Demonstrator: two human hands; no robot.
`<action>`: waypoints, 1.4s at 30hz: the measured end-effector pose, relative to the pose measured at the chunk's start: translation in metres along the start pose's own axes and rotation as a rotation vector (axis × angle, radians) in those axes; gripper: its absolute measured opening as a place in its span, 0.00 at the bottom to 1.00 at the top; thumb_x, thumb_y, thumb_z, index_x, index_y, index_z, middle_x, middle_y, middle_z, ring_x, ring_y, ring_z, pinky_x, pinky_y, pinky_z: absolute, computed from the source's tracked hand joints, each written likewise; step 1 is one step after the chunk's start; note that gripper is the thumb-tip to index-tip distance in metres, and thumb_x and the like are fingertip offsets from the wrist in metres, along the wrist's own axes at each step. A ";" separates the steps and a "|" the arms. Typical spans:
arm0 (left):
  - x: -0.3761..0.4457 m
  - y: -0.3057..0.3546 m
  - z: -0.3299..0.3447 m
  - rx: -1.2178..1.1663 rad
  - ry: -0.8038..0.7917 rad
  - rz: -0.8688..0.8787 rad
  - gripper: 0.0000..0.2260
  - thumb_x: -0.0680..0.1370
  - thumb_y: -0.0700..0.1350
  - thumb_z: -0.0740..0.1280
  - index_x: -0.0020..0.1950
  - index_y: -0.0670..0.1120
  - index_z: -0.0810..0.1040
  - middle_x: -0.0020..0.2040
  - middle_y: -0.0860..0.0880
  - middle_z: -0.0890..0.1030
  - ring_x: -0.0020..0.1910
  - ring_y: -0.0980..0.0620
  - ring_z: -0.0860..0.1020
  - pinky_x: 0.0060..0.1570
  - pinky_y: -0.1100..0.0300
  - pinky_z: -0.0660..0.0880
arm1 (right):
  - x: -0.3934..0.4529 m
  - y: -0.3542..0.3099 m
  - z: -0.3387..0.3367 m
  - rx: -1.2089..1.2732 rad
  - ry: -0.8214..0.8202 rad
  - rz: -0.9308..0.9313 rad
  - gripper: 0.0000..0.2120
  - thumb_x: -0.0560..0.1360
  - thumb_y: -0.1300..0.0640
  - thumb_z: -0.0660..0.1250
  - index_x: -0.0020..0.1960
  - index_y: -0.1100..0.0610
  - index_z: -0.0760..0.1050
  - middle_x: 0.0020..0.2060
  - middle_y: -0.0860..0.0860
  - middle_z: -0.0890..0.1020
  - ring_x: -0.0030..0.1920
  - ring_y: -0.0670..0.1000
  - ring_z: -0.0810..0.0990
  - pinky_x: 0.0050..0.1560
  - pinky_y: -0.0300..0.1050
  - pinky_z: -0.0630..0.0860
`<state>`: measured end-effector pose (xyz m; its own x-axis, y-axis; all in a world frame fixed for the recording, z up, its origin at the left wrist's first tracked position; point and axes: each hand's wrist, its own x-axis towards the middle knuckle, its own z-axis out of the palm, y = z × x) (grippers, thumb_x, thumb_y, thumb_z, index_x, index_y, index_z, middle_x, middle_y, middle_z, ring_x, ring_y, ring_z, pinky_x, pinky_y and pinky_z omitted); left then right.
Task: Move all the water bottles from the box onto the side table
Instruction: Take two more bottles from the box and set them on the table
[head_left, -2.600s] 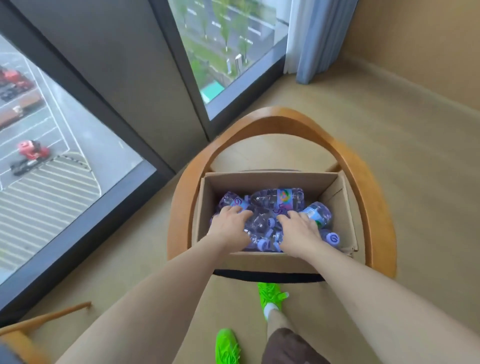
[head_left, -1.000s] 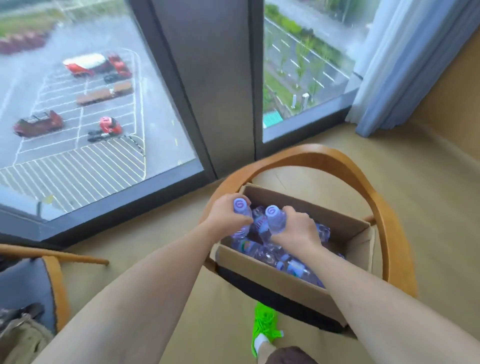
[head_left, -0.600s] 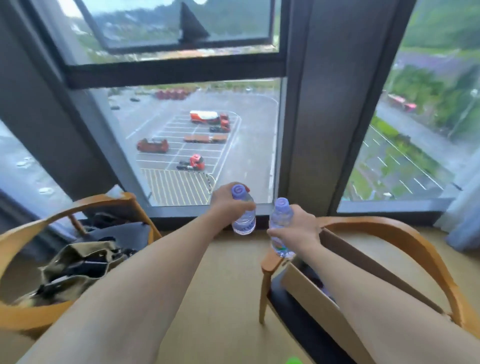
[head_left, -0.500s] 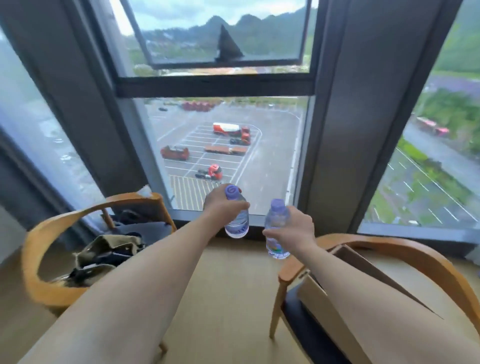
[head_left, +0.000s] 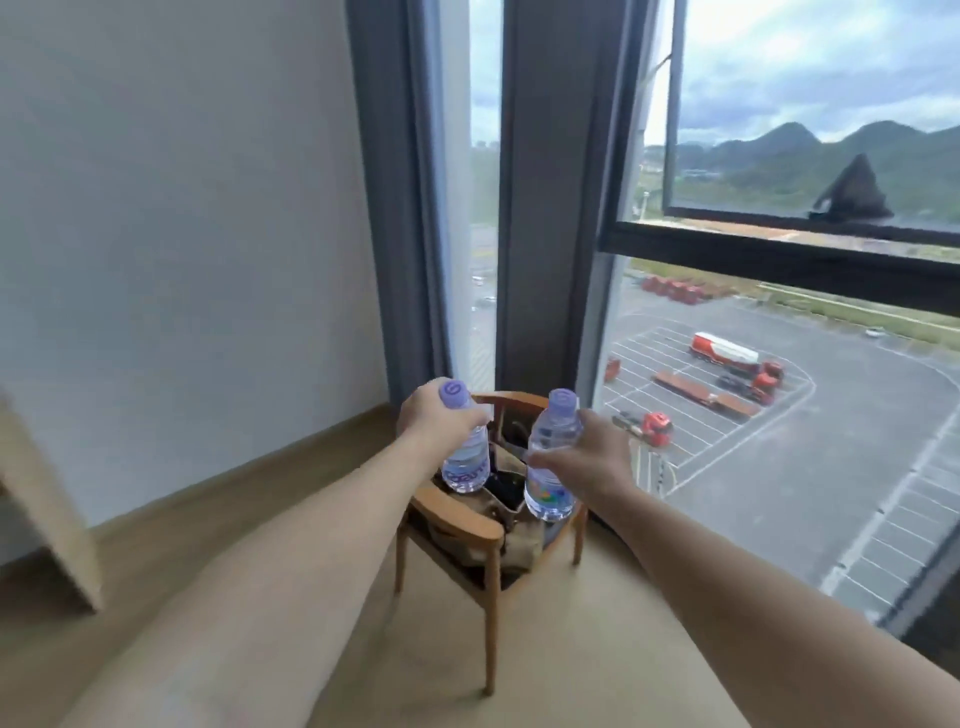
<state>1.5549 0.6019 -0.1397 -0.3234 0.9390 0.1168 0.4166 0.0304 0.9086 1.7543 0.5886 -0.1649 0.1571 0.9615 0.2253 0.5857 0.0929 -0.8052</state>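
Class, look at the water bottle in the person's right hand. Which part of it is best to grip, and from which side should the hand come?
Grip the water bottle around its clear upper body, just below the purple cap, coming from the side, as the right hand does. The bottle is upright and round, so fingers wrap it evenly, and the cap end stays free.

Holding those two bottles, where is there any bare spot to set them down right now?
Bare floor lies open between the wooden chair and the window, and left toward the wall. The chair seat is crowded with a bag. No side table shows clearly.
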 end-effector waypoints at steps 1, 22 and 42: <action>0.001 -0.009 -0.022 0.008 0.043 -0.016 0.12 0.64 0.52 0.77 0.42 0.52 0.79 0.41 0.52 0.83 0.43 0.49 0.80 0.42 0.47 0.83 | -0.002 -0.016 0.017 0.002 -0.036 -0.030 0.21 0.54 0.47 0.80 0.42 0.51 0.77 0.35 0.44 0.82 0.38 0.45 0.81 0.39 0.44 0.78; -0.028 -0.175 -0.411 -0.044 0.842 -0.421 0.15 0.58 0.52 0.79 0.41 0.52 0.82 0.40 0.55 0.83 0.40 0.52 0.82 0.40 0.53 0.83 | -0.095 -0.302 0.374 0.156 -0.781 -0.445 0.19 0.54 0.45 0.76 0.42 0.49 0.75 0.37 0.45 0.81 0.39 0.47 0.80 0.41 0.46 0.80; -0.025 -0.299 -0.717 -0.079 1.266 -0.583 0.14 0.61 0.50 0.80 0.43 0.52 0.82 0.44 0.54 0.84 0.44 0.51 0.82 0.41 0.48 0.84 | -0.219 -0.538 0.669 0.195 -1.131 -0.684 0.19 0.55 0.44 0.78 0.40 0.47 0.76 0.35 0.43 0.81 0.38 0.45 0.79 0.35 0.41 0.75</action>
<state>0.8291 0.3233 -0.1268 -0.9883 -0.1467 -0.0414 -0.0769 0.2458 0.9663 0.8728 0.5006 -0.1477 -0.9170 0.3824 0.1133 0.1443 0.5829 -0.7997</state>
